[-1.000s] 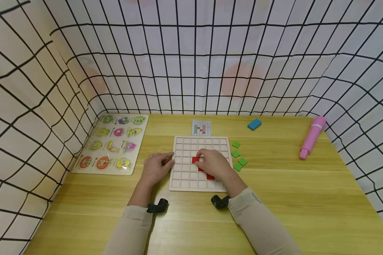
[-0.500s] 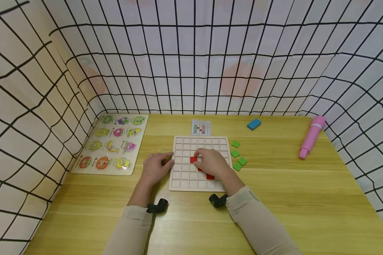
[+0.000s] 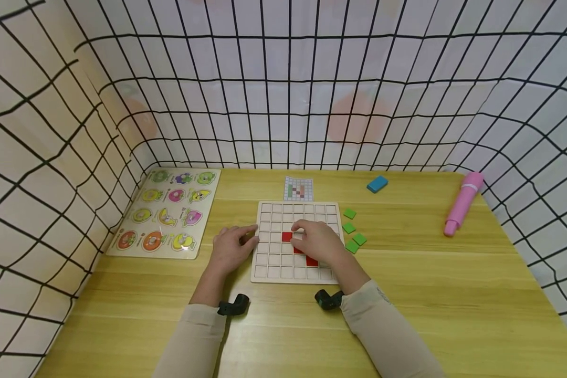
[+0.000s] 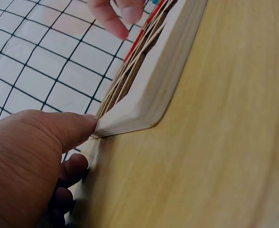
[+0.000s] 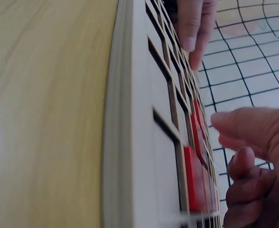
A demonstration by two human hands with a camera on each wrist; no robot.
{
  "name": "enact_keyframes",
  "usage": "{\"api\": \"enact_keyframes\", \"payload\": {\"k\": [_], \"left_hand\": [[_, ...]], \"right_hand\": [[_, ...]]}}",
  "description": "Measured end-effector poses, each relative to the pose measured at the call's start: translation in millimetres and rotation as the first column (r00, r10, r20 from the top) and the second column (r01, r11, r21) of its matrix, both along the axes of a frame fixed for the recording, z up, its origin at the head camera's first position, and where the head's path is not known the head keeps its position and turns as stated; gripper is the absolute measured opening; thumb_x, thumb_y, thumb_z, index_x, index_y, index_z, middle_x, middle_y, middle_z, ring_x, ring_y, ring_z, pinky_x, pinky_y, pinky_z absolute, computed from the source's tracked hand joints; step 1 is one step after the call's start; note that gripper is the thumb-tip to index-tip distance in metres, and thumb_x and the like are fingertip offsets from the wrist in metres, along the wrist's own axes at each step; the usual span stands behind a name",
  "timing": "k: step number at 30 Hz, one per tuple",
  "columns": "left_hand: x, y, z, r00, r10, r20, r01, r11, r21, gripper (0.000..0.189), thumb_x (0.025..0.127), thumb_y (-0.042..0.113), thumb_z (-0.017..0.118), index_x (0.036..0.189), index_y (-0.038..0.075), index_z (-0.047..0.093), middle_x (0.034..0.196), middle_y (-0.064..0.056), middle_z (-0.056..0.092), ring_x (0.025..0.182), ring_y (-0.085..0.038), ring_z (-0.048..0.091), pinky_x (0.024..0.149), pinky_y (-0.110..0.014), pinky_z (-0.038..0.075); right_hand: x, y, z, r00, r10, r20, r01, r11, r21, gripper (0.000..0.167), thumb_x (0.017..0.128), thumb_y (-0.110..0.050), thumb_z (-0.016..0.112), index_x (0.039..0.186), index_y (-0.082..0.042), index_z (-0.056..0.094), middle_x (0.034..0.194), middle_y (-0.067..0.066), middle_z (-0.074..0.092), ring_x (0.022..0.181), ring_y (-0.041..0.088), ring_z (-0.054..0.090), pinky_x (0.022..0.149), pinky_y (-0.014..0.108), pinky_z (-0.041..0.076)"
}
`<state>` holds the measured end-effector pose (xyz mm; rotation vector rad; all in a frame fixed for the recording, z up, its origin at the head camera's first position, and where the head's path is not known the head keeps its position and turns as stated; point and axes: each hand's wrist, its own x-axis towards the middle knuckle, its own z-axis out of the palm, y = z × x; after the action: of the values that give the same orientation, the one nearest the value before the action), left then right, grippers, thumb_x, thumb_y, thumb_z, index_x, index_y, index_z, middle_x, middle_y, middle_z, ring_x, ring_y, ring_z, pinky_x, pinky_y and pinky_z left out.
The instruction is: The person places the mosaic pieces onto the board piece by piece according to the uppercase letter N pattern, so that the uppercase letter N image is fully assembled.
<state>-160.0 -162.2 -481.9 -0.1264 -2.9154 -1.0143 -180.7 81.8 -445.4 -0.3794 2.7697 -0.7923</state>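
In the head view, a pale square grid board [image 3: 274, 272] lies in the middle of the table. Several red square tiles sit in its cells; the uppermost red tile [image 3: 287, 237] is fully visible, while others lie partly under my right hand. That hand [image 3: 317, 242] is over the board, thumb and index finger apart at the tile's right side. In the right wrist view its fingers hold nothing, just above the red tiles [image 5: 193, 178]. My left hand [image 3: 230, 249] rests at the board's left edge, its thumb [image 4: 77, 126] touching the corner in the left wrist view.
Several green tiles [image 3: 349, 228] lie right of the board. A small printed grid card [image 3: 298, 189] is behind it. Farther off are a blue block [image 3: 377, 184] and a pink cylinder [image 3: 464, 203]. A fruit puzzle board [image 3: 165, 215] lies left; black wire mesh [image 3: 289, 81] surrounds the table.
The uppermost red tile has slid slightly left and lies in its cell. My right fingers, earlier on that tile, have drawn slightly right. My left hand stays at the board's edge.
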Motion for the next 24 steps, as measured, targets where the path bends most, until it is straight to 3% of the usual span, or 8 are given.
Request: {"api": "enact_keyframes", "payload": {"k": [9, 19, 24], "left_hand": [[-1.4, -0.4, -1.2, 1.0, -0.001, 0.009, 0.001, 1.0, -0.014, 0.039, 0.097, 0.035, 0.068, 0.134, 0.024, 0.069, 0.081, -0.002, 0.059, 0.086, -0.022, 0.045, 0.081, -0.04, 0.028], [-1.1, -0.7, -1.9, 1.0, -0.003, -0.004, 0.003, 1.0, -0.018, 0.039, 0.097, 0.035, 0.068, 0.134, 0.023, 0.07, 0.08, -0.001, 0.058, 0.086, -0.022, 0.045, 0.081, -0.04, 0.028], [-0.6, -0.3, -1.7, 1.0, -0.004, -0.001, 0.004, 1.0, -0.012, 0.039, 0.097, 0.034, 0.068, 0.134, 0.023, 0.07, 0.08, -0.002, 0.058, 0.086, -0.022, 0.044, 0.08, -0.04, 0.027]], "right_hand": [[6.6, 37, 0.5, 1.0, -0.024, 0.017, 0.026, 0.99, -0.136, 0.032, 0.097, -0.03, 0.068, 0.126, -0.017, 0.068, 0.073, 0.0, 0.052, 0.058, 0.016, 0.044, 0.055, 0.028, 0.034], [9.2, 88, 2.0, 0.992, -0.103, 0.073, 0.109, 0.991, -0.083, 0.031, 0.098, -0.03, 0.067, 0.127, -0.017, 0.065, 0.08, 0.004, 0.052, 0.065, 0.019, 0.046, 0.06, 0.031, 0.037], [9.7, 111, -2.4, 0.994, -0.095, 0.053, 0.098, 0.993, -0.058, 0.029, 0.098, -0.027, 0.067, 0.124, -0.015, 0.065, 0.08, 0.004, 0.053, 0.069, 0.019, 0.048, 0.065, 0.033, 0.038]]}}
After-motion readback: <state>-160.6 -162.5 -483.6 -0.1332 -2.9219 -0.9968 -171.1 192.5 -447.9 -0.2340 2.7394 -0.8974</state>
